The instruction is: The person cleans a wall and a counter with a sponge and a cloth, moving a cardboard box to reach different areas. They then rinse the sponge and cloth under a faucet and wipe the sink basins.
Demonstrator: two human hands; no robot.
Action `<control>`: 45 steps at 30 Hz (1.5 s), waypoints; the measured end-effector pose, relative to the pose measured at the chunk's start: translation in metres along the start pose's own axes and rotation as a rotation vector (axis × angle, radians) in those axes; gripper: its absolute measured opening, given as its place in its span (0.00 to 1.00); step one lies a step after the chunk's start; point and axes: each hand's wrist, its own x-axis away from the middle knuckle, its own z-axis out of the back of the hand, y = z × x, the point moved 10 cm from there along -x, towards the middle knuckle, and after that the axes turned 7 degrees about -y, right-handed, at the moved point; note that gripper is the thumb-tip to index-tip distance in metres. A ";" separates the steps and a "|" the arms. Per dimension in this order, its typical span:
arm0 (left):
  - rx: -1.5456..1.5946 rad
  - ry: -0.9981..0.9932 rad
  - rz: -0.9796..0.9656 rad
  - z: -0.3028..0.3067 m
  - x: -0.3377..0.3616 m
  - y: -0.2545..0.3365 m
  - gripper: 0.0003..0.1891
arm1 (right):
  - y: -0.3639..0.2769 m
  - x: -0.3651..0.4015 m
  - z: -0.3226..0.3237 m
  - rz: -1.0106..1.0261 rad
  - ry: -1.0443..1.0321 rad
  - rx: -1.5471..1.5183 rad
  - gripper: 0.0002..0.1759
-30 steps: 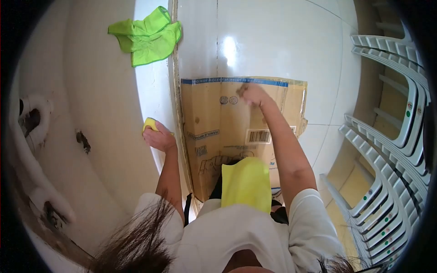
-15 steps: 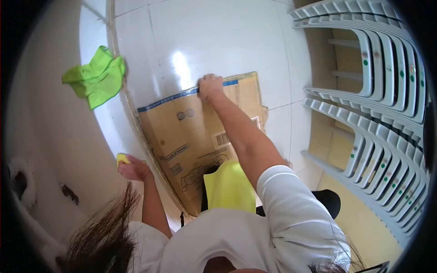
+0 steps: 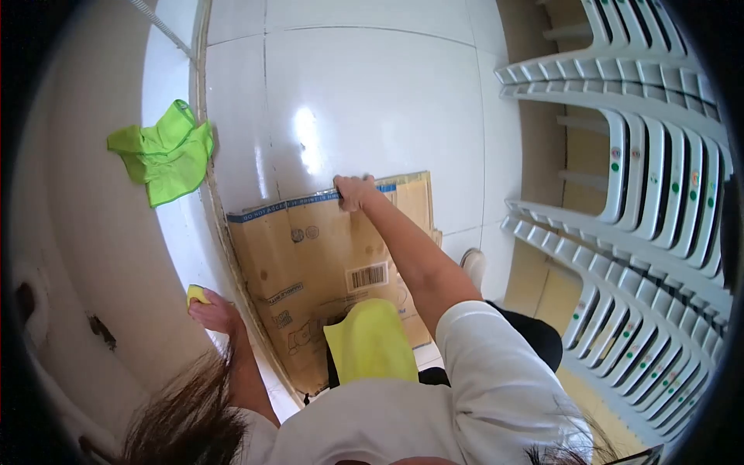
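Wall surface (image 3: 74,194) at the far left is marked by a dark patch (image 3: 101,332). To its right, a bright green cloth (image 3: 167,151) is spread in loose folds, partly over the white ledge (image 3: 172,232). Nearer the body on that same ledge, a yellow sponge (image 3: 197,294) is gripped in the closed fingers of the left hand (image 3: 217,312).

Beyond the ledge's dark edging, a flattened cardboard sheet (image 3: 310,252), printed with a barcode and banded with blue along its far edge, is laid at a slant on the white tiled floor (image 3: 380,101). That far edge is gripped by the right hand (image 3: 355,192), its fingers curled over it. Yellow-green fabric (image 3: 372,341) is seen over the near part of the cardboard. Farther right, a light shoe (image 3: 473,267) is set on the tiles, and grey plastic chairs (image 3: 651,178) are stacked in two groups.
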 end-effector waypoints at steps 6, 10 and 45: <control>0.096 -0.059 0.010 0.002 -0.002 0.006 0.29 | 0.002 -0.009 -0.008 0.047 -0.012 -0.001 0.29; 0.034 -0.008 -0.059 0.011 -0.004 0.015 0.27 | -0.001 -0.012 -0.006 0.096 0.038 -0.011 0.28; 0.396 -0.075 -0.045 0.007 0.058 -0.057 0.16 | 0.024 0.146 -0.007 0.259 -0.148 0.140 0.25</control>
